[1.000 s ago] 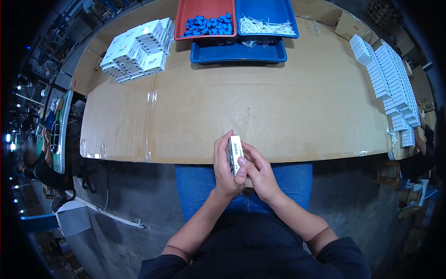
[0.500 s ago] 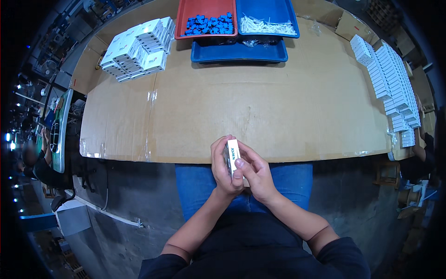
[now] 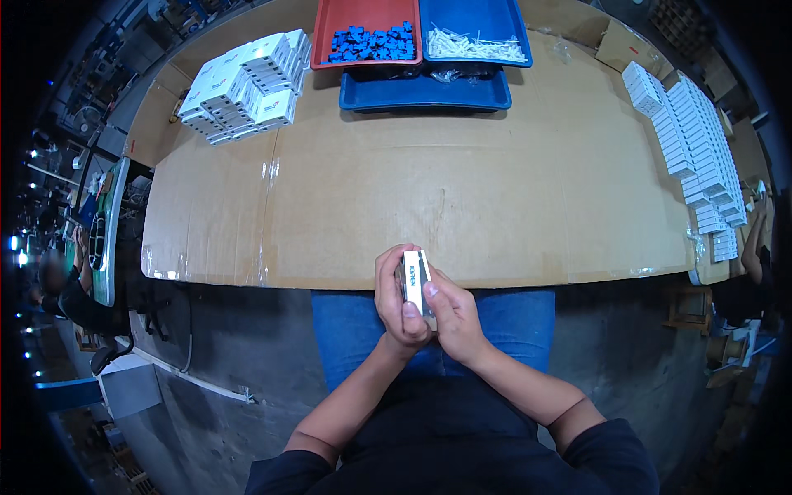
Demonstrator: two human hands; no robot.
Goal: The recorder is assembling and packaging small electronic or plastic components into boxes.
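A small white box-shaped piece (image 3: 412,278) with dark print on its narrow face is held upright between my two hands, just off the table's near edge. My left hand (image 3: 391,301) is closed round its left side, the thumb pressed on the lower part of the printed face. From the right, my right hand (image 3: 458,320) wraps the same white box, with its thumb at the right edge. A dark strip shows along that edge. Its back and underside are hidden by my fingers.
White boxes (image 3: 239,87) are stacked at the back left of the cardboard-covered table (image 3: 396,190); long rows of white pieces (image 3: 693,148) line the right. At the back, a red tray (image 3: 363,12) holds blue parts, a blue tray (image 3: 470,12) white sticks, above another blue tray (image 3: 425,106).
The white box has turned slightly in my hands, showing the dark strip on its right. My left thumb has shifted left. At the far right, another person's arm has moved.
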